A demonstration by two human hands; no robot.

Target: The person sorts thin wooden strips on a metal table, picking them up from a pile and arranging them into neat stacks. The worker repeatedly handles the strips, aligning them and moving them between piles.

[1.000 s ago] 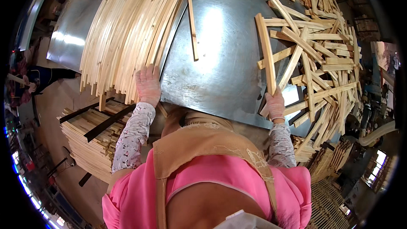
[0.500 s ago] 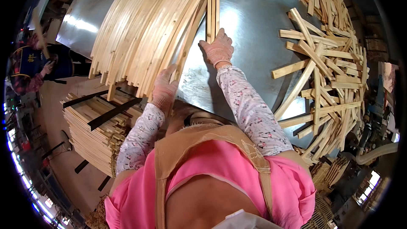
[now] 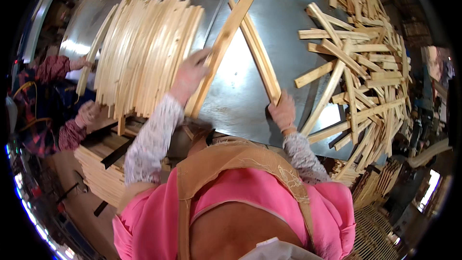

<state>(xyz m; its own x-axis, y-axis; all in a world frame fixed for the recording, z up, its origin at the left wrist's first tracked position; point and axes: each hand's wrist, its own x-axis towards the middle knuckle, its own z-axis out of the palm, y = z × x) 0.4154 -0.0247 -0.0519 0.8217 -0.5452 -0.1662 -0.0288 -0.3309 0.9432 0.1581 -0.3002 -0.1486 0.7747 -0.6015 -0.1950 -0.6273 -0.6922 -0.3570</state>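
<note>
My left hand (image 3: 189, 76), gloved, is at the left edge of a long pale wooden strip (image 3: 226, 36). Its slightly blurred fingers are bent against the strip, which slants away to the upper right. My gloved right hand (image 3: 283, 111) is closed round the near end of narrow wooden strips (image 3: 260, 53) lying together. Their far end meets the slanted strip, which crosses in front of them. Left of my left hand, a row of wooden strips (image 3: 149, 53) lies side by side on the metal table (image 3: 231, 108).
A jumbled heap of wooden strips (image 3: 365, 74) covers the table's right side. At the left, a co-worker's hand (image 3: 79, 62) holds a strip (image 3: 98, 48) beside the row; their other hand (image 3: 88, 113) is at its near corner. Stacked strips (image 3: 103, 175) stand below the table edge.
My right hand has come nearer and rightward, swinging its strips aslant. The strip by my left hand has moved right, away from the row. The co-worker has come up to the row.
</note>
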